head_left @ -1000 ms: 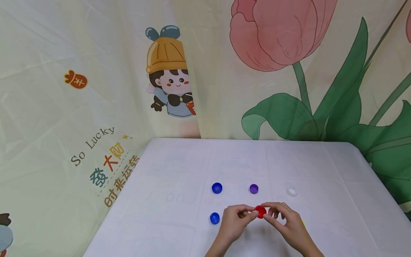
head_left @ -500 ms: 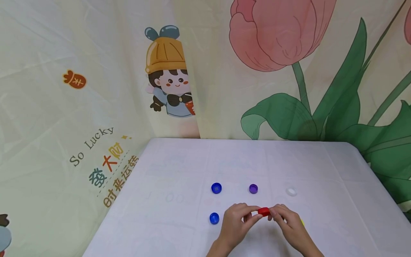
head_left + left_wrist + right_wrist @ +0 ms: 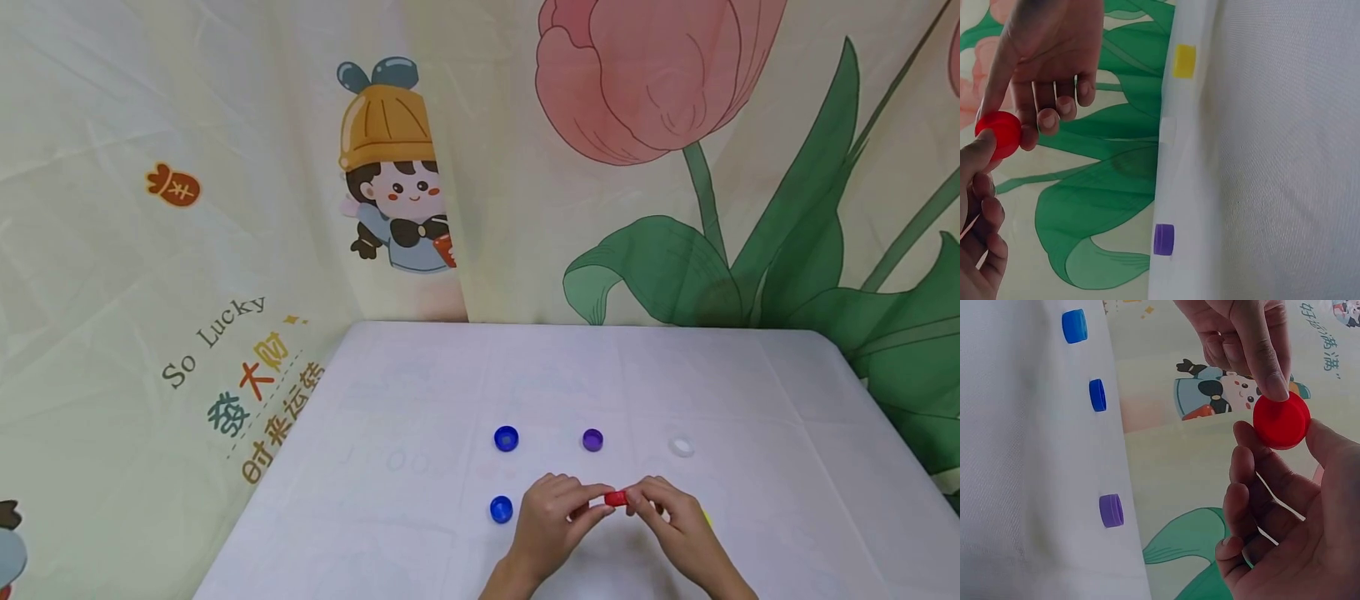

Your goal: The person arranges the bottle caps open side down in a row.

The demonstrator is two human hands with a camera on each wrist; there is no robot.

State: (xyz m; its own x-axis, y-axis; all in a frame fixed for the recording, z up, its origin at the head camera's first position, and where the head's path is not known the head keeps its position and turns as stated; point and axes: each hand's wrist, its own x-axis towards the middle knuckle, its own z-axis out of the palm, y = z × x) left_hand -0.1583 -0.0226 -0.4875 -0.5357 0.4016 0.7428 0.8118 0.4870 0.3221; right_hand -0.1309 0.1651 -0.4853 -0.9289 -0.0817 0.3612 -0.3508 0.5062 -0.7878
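A red bottle cap is held up between both hands, over the white table. My left hand pinches its left side with thumb and forefinger. From the other side, my right hand grips it by the edge between thumb and fingers. The head view shows the cap edge-on. In the right wrist view the red cap turns a round flat face to the camera, the left hand's fingertip against its rim. The left wrist view has the left thumb lying over part of the cap.
On the white table lie two blue caps, one farther back and one nearer. A purple cap and a whitish cap sit behind the hands. The yellow cap is mostly hidden by the right hand in the head view.
The red cap has turned from showing its round face to edge-on in the head view and shifted slightly right. Both hands keep hold of it. The other caps stay put.
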